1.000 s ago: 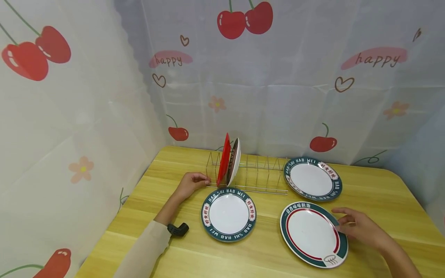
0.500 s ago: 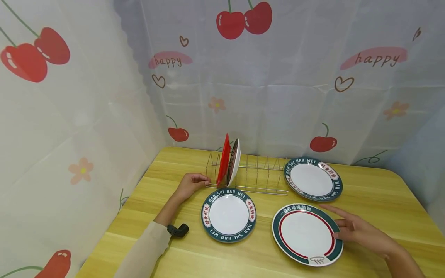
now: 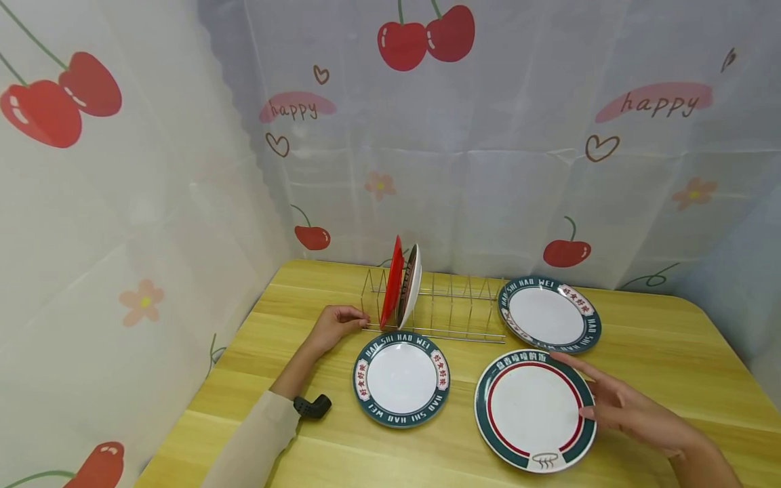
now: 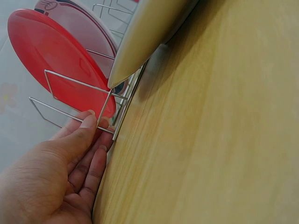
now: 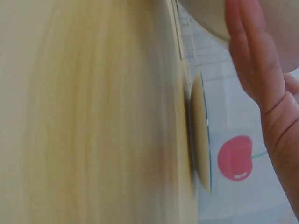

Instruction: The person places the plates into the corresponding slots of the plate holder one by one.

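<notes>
My left hand [image 3: 332, 329] pinches the left end of a wire dish rack [image 3: 451, 334]; the left wrist view shows thumb and fingers on its wire. A red plate [image 3: 392, 285] and a white plate with a dark rim [image 3: 415, 288] stand on edge in the rack. At the right, my right hand [image 3: 628, 410] grips a white plate with a green rim and red ring [image 3: 533, 407], thumb on its right rim and index finger along the far edge. In the right wrist view this plate [image 5: 280, 28] is raised off the table, its underside showing.
A green-rimmed plate [image 3: 401, 379] lies flat in front of the rack. Another green-rimmed plate [image 3: 549, 315] lies at the rack's right end. A cherry-print curtain [image 3: 488, 135] hangs behind the wooden table [image 3: 378, 461].
The red-ringed plate has shifted left and turned somewhat in my right hand, which has moved left with it. My left hand stays at the rack.
</notes>
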Tool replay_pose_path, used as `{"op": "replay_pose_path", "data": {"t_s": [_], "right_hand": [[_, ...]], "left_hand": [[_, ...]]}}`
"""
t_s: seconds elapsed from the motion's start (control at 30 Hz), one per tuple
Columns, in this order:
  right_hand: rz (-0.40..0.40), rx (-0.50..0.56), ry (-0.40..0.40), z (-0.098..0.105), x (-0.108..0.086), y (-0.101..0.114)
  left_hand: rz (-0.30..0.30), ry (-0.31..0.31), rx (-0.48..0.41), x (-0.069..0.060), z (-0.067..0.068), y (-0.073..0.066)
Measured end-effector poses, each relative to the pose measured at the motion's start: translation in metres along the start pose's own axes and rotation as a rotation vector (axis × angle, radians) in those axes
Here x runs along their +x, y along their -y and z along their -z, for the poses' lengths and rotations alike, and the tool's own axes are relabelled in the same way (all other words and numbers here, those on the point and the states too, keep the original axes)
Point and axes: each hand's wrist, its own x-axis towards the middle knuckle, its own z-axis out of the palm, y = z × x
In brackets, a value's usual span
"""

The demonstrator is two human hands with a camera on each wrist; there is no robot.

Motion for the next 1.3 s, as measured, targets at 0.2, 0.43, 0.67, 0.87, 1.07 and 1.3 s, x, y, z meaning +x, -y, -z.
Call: {"op": "replay_pose_path", "data": {"t_s": [0.2,0.43,0.67,0.87,1.07,1.3], "right_hand": [[0.090,0.029,-0.081,-0.019,0.004,0.011],[0.093,0.023,-0.212,-0.031,0.007,0.021],[0.246,0.069,-0.251,-0.037,0.008,0.026],[0.352,0.098,-0.280,-0.042,0.007,0.032],[0.392,0.103,-0.290,-0.050,0.009,0.045],[0.391,0.098,-0.293,-0.056,0.016,0.064]], "left_hand": [[-0.014,0.003,0.015,-0.001,0.001,0.004],[0.000,0.008,0.005,-0.002,0.001,0.005],[0.000,0.005,0.010,-0.002,0.002,0.003],[-0.003,0.003,0.023,0.000,0.002,0.004],[0.012,0.006,0.028,0.003,0.002,0.004],[0.007,0.009,0.020,0.002,0.001,0.006]]}}
